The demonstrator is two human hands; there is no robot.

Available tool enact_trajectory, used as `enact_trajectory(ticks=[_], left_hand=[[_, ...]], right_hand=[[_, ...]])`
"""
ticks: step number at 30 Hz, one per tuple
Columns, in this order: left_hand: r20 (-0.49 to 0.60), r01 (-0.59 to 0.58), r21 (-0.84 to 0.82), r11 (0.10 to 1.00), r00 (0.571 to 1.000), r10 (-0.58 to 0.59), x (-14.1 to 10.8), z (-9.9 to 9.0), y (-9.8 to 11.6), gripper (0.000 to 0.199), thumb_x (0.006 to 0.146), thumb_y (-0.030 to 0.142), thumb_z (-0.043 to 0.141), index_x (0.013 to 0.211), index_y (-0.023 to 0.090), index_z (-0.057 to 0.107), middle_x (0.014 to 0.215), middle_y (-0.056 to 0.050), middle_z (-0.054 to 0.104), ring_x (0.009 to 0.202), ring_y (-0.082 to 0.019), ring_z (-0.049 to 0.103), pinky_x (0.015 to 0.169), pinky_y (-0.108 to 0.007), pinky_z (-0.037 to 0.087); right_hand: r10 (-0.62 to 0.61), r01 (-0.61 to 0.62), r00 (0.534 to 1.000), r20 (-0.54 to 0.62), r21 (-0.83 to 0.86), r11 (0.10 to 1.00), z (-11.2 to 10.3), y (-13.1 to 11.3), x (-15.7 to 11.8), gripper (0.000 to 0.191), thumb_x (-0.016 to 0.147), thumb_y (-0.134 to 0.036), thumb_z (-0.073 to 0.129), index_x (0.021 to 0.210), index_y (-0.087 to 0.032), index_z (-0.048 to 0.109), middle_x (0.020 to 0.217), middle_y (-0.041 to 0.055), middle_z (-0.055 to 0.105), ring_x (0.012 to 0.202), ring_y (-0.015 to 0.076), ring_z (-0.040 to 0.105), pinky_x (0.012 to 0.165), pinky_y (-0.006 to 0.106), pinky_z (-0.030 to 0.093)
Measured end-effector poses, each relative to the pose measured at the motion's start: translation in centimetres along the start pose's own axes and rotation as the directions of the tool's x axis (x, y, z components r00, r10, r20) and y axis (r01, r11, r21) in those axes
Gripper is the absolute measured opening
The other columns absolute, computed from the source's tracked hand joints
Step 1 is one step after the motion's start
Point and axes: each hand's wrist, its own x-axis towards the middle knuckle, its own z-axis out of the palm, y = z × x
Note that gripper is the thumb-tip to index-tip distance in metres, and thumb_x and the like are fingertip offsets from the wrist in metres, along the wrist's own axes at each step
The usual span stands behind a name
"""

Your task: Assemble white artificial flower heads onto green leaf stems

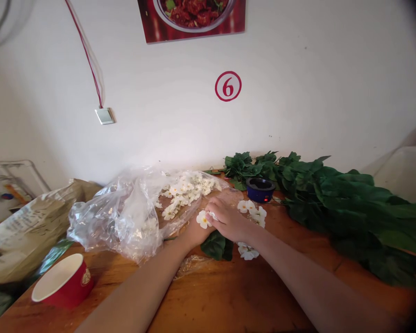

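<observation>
In the head view, a white blossom with a yellow centre is being pinched between the curled, nearly closed fingers of the right hand and the left hand. White blossom sprays are being held inside a crinkled clear plastic bag on the wooden table. Glossy dark green leaves are being heaped beside a round blue bowl, and a red paper cup is standing nearby.

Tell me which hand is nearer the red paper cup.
Left. The left hand is up and right of the red paper cup; the right hand is farther right.
</observation>
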Motion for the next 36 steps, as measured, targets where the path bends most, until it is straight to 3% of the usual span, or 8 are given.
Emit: enact_trajectory(ticks=[10, 17, 23, 29, 32, 36], left_hand=[[-0.004, -0.106, 0.015, 0.994, 0.994, 0.106, 0.0, -0.1, -1.6, 0.032, 0.094, 0.035, 0.045, 0.117, 0.019, 0.061, 0.123, -0.01, 0.062, 0.114, -0.025, 0.055, 0.106, -0.041, 0.04], [0.033, -0.13, 0.103, 0.986, 0.991, 0.127, 0.1, -0.3, -1.7, 0.036, 0.094, 0.034, 0.043, 0.122, 0.015, 0.055, 0.127, -0.015, 0.058, 0.117, -0.027, 0.053, 0.106, -0.047, 0.038], [0.03, -0.028, 0.048, 0.998, 0.999, 0.026, 0.3, -0.4, -1.0, 0.033, 0.093, 0.034, 0.043, 0.116, 0.015, 0.058, 0.127, -0.013, 0.059, 0.118, -0.026, 0.052, 0.108, -0.045, 0.037], [0.025, 0.056, 0.072, 0.996, 0.998, -0.057, 0.1, -0.4, -0.7, 0.024, 0.089, 0.032, 0.05, 0.103, 0.017, 0.063, 0.117, -0.01, 0.065, 0.109, -0.025, 0.058, 0.101, -0.041, 0.044], [0.0, 0.081, 0.102, 0.991, 0.997, -0.082, 0.1, -0.3, -1.1, 0.021, 0.088, 0.029, 0.048, 0.094, 0.017, 0.063, 0.107, -0.009, 0.068, 0.101, -0.024, 0.06, 0.098, -0.042, 0.046], [-0.049, 0.075, 0.081, 0.994, 0.996, -0.071, 0.3, -0.3, -1.5, 0.02, 0.087, 0.03, 0.049, 0.096, 0.018, 0.063, 0.107, -0.009, 0.068, 0.106, -0.023, 0.058, 0.101, -0.042, 0.044]], right_hand=[[-0.039, 0.034, 0.999, -0.019, -0.2, 0.979, 1.2, 0.4, -0.2, 0.01, 0.091, -0.027, 0.043, 0.095, -0.018, 0.047, 0.102, 0.0109, 0.048, 0.099, 0.0248, 0.046, 0.09, 0.043, 0.041], [0.061, -0.061, 0.998, -0.018, 0.032, 0.998, 0.4, -0.1, 0.0, 0.011, 0.089, -0.02, 0.048, 0.097, -0.019, 0.053, 0.104, 0.0089, 0.051, 0.096, 0.0215, 0.051, 0.084, 0.037, 0.044], [0.13, -0.096, 0.98, -0.15, 0.216, 0.972, 1.0, 0.6, 0.6, 0.018, 0.078, -0.007, 0.057, 0.087, -0.019, 0.067, 0.093, 0.0051, 0.056, 0.088, 0.0176, 0.055, 0.078, 0.03, 0.044], [0.172, -0.115, 0.953, -0.251, 0.227, 0.967, 2.3, 0.6, 0.8, 0.026, 0.07, 0.002, 0.054, 0.07, -0.018, 0.07, 0.076, 0.0026, 0.054, 0.071, 0.0148, 0.054, 0.064, 0.026, 0.041], [0.184, -0.126, 0.937, -0.297, 0.205, 0.971, 2.4, 0.2, 0.8, 0.029, 0.068, 0.005, 0.053, 0.075, -0.018, 0.07, 0.078, 0.0029, 0.057, 0.075, 0.0158, 0.055, 0.067, 0.026, 0.042], [0.177, -0.128, 0.929, -0.326, 0.166, 0.978, 2.6, -0.1, 0.7, 0.026, 0.071, 0.003, 0.058, 0.081, -0.018, 0.07, 0.086, 0.004, 0.061, 0.084, 0.0179, 0.057, 0.074, 0.028, 0.044]])
